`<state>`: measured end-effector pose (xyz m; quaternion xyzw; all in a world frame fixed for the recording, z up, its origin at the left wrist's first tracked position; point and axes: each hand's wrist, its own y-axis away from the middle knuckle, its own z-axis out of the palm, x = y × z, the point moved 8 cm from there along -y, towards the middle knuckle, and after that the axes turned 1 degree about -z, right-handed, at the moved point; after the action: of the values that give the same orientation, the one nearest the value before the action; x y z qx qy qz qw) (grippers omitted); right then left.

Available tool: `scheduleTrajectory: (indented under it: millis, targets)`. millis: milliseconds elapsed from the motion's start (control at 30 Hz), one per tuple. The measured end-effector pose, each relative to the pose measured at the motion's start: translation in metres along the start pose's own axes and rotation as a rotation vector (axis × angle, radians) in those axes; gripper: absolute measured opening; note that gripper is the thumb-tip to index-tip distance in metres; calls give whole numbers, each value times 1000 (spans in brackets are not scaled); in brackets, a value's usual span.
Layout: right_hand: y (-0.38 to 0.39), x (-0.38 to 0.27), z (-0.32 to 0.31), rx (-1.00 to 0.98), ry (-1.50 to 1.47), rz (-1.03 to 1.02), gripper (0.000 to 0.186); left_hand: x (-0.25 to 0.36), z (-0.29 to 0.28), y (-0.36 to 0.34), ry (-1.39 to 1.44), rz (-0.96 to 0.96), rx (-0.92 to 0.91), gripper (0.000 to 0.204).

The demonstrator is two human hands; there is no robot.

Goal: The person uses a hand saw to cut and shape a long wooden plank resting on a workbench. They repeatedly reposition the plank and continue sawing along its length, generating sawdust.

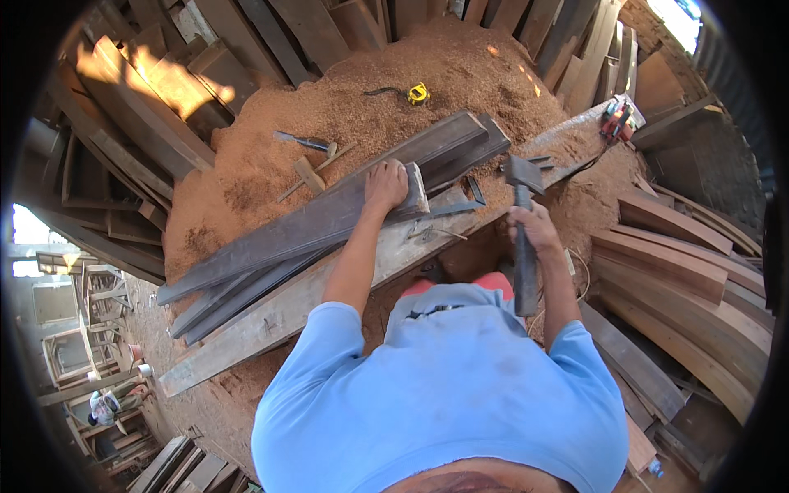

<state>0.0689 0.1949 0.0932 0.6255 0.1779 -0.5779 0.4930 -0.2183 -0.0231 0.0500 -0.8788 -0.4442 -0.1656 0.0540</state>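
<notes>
With our left hand (pixel 386 187), fingers curled how tightly we cannot tell, we seem to steady the plank (pixel 304 223) atop other planks (pixel 246 297), our right hand (pixel 536 228) wrapped round the hammer (pixel 524 275) near its head, probably for control.

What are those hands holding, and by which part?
The right hand holds a hammer by its handle, close below the head. The left hand rests on a dark plank near one end; whether it grips, I can't tell.
</notes>
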Motion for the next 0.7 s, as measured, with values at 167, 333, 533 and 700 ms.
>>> scheduleTrajectory:
  millis: [167, 333, 533, 700]
  targets:
    - [43, 72, -113, 353, 25, 230, 17, 19, -6, 4, 52, -10, -15, 36]
    - [58, 147, -178, 550, -58, 392, 18, 18, 3, 2, 69, 3, -28, 34]
    - [-24, 125, -210, 362, 103, 431, 22, 12, 6, -7, 45, -61, -67, 32]
    - [-158, 53, -228, 156, 314, 248, 26, 9, -1, -1, -1, -172, 16, 29]
